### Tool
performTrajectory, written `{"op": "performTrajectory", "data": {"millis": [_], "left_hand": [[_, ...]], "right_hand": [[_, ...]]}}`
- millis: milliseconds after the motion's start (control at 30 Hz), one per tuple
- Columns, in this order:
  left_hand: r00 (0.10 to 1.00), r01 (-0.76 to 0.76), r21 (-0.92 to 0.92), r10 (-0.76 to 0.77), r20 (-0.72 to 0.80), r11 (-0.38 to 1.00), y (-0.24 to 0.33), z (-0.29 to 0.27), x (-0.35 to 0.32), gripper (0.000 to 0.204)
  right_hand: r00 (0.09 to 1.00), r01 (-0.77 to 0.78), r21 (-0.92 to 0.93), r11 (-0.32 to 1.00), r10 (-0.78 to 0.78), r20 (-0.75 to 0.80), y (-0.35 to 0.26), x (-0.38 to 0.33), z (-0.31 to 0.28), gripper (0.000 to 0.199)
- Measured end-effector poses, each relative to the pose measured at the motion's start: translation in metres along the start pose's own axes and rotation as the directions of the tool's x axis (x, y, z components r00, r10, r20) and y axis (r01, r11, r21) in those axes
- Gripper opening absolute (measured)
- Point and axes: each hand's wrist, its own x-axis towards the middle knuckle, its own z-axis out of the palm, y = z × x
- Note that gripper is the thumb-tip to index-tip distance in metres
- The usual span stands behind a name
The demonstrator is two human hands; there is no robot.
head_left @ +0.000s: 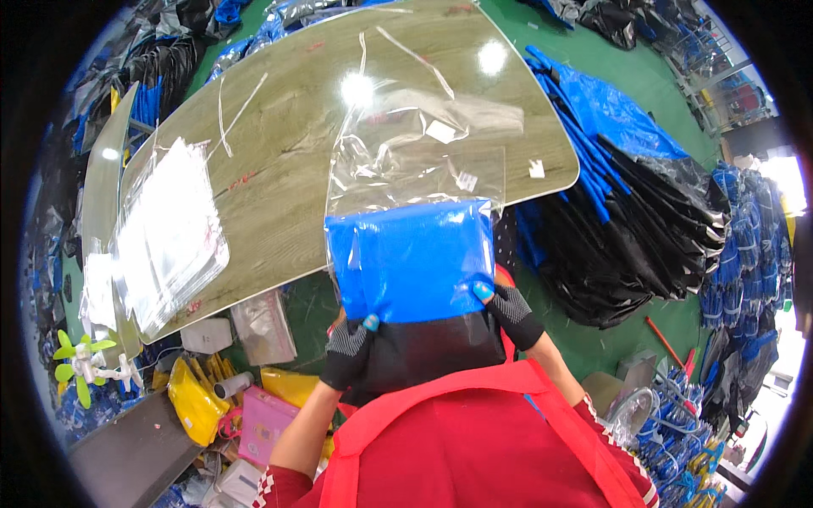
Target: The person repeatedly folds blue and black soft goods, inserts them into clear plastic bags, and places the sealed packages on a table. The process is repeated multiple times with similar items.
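bundle (pixel 413 292) is gripped by left hand (pixel 347 347) and right hand (pixel 514 313), apparently being slid into clear bag (pixel 406 186) ahead of them; even pushing seems needed.

The head view looks from the person's own head, through the left of two side-by-side wide fisheye cameras, steeply down and ahead, upright and unmirrored. The red top (pixel 457 440) is close at the lower edge, the left hand (pixel 349 349) and right hand (pixel 515 317) slightly farther out near the middle, and the counter (pixel 288 186) beyond them. Green floor (pixel 584 334) surrounds it, bounded by a curved dark border.
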Motion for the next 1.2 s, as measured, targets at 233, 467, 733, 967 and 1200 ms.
{"op": "performTrajectory", "data": {"millis": [233,467,733,967,1200], "left_hand": [[0.871,-0.429,0.029,0.421,-0.253,0.903,0.022,-0.044,0.057,0.029],[0.696,-0.421,0.501,0.623,-0.356,0.756,0.005,-0.013,0.033,0.026],[0.959,-0.279,-0.723,0.225,-0.173,0.632,-0.024,-0.055,0.029,0.045],[0.982,-0.173,-0.378,0.189,0.005,0.910,0.012,-0.029,0.042,0.065],[0.985,-0.165,-0.212,0.172,0.017,0.963,-0.041,0.019,-0.053,0.051]], "right_hand": [[0.998,0.063,0.315,0.947,-0.055,-0.032,-0.039,0.041,-0.011,0.055],[0.961,0.276,0.086,0.957,-0.273,-0.053,-0.041,0.034,0.011,0.048],[0.957,0.023,-0.541,0.841,0.137,0.254,-0.017,-0.001,0.004,0.048],[0.989,0.086,0.273,0.958,-0.116,0.093,-0.039,0.035,0.019,0.049],[0.990,-0.141,0.251,0.958,0.136,0.038,0.012,-0.065,0.053,0.068]]}}
